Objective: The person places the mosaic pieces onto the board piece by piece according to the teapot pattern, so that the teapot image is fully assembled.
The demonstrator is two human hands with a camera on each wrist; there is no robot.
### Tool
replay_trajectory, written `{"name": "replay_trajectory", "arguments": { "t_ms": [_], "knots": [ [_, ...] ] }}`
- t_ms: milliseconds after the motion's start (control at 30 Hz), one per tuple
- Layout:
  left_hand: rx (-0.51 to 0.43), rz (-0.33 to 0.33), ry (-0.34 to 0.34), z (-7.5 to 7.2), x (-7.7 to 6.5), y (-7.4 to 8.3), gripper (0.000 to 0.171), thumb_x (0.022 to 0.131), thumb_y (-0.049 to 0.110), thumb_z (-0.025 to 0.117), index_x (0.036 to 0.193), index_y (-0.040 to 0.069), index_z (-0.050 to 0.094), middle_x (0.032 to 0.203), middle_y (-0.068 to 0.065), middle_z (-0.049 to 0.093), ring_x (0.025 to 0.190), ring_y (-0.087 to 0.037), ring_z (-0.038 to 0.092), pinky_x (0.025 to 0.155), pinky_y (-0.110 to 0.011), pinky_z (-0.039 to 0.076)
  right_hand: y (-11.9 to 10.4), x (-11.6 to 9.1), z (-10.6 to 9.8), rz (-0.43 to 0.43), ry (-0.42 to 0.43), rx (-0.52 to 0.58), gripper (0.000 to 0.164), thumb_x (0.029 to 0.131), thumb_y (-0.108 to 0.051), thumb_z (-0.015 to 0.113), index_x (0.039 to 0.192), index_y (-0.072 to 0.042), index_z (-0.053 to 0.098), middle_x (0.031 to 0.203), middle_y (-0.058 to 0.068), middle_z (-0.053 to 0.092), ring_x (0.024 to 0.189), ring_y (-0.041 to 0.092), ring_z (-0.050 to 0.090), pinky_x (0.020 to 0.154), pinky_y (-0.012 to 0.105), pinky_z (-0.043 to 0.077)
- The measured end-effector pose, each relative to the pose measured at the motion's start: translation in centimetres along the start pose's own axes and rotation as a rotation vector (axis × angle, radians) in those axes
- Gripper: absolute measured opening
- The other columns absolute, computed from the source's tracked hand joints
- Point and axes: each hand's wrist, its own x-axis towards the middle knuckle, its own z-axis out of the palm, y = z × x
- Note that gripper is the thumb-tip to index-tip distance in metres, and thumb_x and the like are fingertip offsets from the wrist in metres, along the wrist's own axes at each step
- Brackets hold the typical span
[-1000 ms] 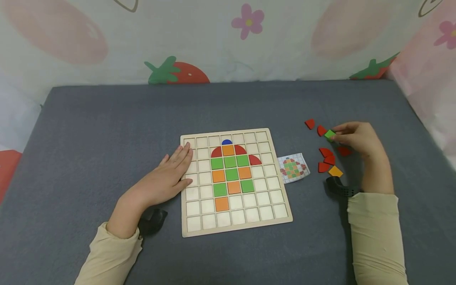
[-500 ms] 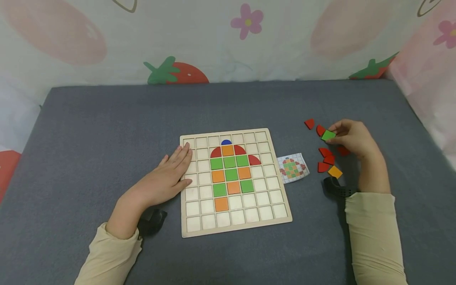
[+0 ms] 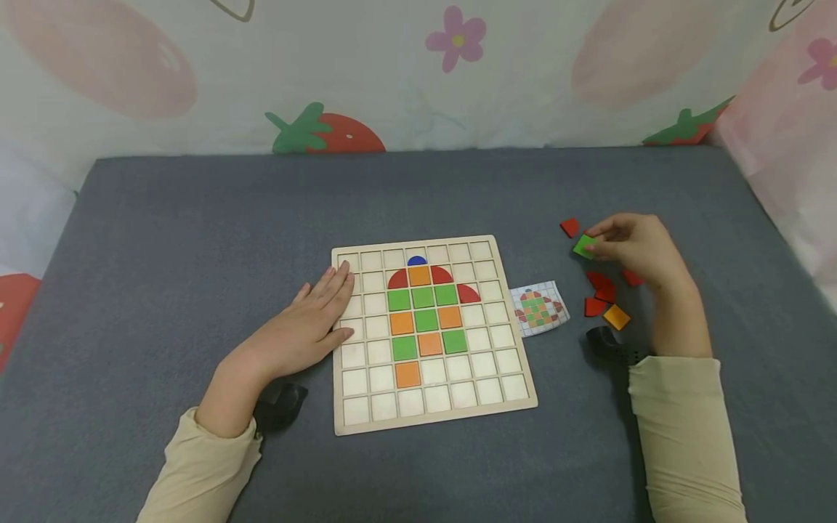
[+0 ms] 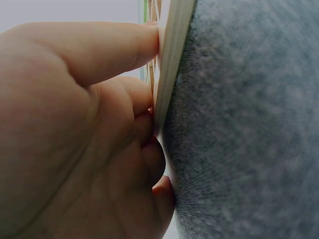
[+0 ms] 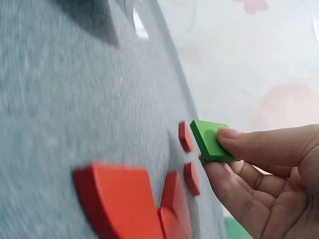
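In the head view my left hand (image 3: 294, 327) lies with straight fingers over the left edge of a wooden grid board (image 3: 513, 386). The left wrist view shows its thumb (image 4: 142, 45) against the board's side. Set in the grid are green and orange square tiles, red quarter-round pieces and a blue half-round (image 3: 416, 260) at the top. To the right of the board, my right hand (image 3: 644, 250) pinches a green square tile (image 5: 212, 142) between thumb and fingers, raised above the cloth. Beneath it in the head view, one red piece is covered.
Several red quarter-round pieces (image 3: 594, 307) and a yellow-orange square tile (image 3: 617, 317) lie on the grey cloth near the right hand. A printed pattern card (image 3: 556, 301) pokes out from the board's right edge. A patterned curtain (image 3: 510, 87) hangs behind the table.
My right hand has moved a little left, carrying the green tile away from its earlier spot and over a red piece. The left hand and the board stay where they were.
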Motion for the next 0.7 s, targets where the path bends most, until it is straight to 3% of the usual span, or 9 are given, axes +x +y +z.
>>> {"name": "replay_trajectory", "arguments": {
  "t_ms": [300,467,700],
  "knots": [
    [-0.002,-0.009,-0.003,0.0,0.1,0.0,0.069,0.099,0.024,0.048,0.149,-0.003,0.009,0.157,-0.016,-0.001,0.143,-0.03,-0.002,0.112,-0.054,0.008,-2.5,-0.6,1.1,-0.095,-0.099,0.012,0.014,0.087,-0.007,0.067,0.096,0.005,0.066,0.084,0.006,0.064,0.075,0.014,0.058,0.067,0.022,0.048],
    [0.0,-0.014,-0.004,0.0,0.1,0.0,0.069,0.099,0.023,0.048,0.149,-0.003,0.009,0.157,-0.016,0.0,0.143,-0.03,-0.001,0.112,-0.054,0.008,-4.4,-1.0,1.8,-0.111,-0.16,0.003,0.012,0.088,-0.009,0.067,0.094,0.001,0.067,0.088,0.008,0.064,0.081,0.019,0.059,0.07,0.025,0.049],
    [0.0,-0.006,-0.008,-0.1,0.1,0.1,0.069,0.099,0.023,0.048,0.149,-0.004,0.01,0.157,-0.017,0.0,0.143,-0.031,-0.001,0.112,-0.053,0.008,-5.8,-1.3,2.8,-0.196,-0.242,0.009,0.011,0.088,-0.009,0.066,0.094,0.0,0.065,0.088,0.01,0.063,0.081,0.021,0.058,0.071,0.028,0.048]
  ]
}}
